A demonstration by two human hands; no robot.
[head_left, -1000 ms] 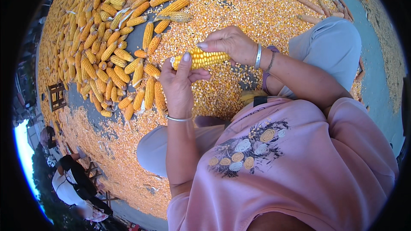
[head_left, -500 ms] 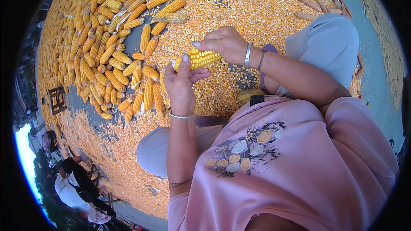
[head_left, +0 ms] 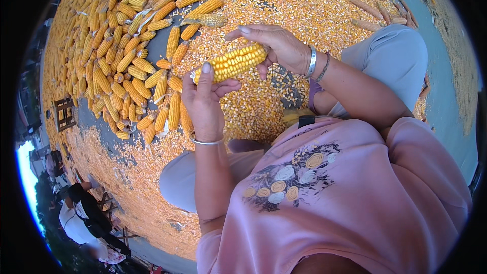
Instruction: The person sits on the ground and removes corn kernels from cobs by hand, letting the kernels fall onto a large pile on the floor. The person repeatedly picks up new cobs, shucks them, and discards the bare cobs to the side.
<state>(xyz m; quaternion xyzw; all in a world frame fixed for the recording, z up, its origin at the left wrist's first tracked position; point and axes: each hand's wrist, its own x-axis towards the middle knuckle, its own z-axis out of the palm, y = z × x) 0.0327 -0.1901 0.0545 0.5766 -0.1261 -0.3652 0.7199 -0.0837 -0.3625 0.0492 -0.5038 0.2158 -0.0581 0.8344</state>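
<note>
My left hand [head_left: 204,102] grips the near-left end of a yellow ear of corn [head_left: 236,62], its thumb lying along the kernels. The ear is tilted, its right end higher, and rows of kernels face up. At that right end my right hand [head_left: 284,45] is open around the tip. Its thumb and a finger reach out above the ear, apart from it, while other fingers show below, partly hidden. Under both hands lies a bed of loose corn kernels [head_left: 253,106].
A large heap of whole ears [head_left: 101,56] spreads at the left. Bare reddish cobs [head_left: 365,7] lie at the far right. My bent knees [head_left: 385,53] flank the kernels. A small wooden stool [head_left: 64,114] stands at the left, and another person [head_left: 83,218] is at the lower left.
The ear has moved left and turned more into view. My left hand has shifted slightly left with it. My right hand has moved right toward the tip, its thumb lifted off the ear.
</note>
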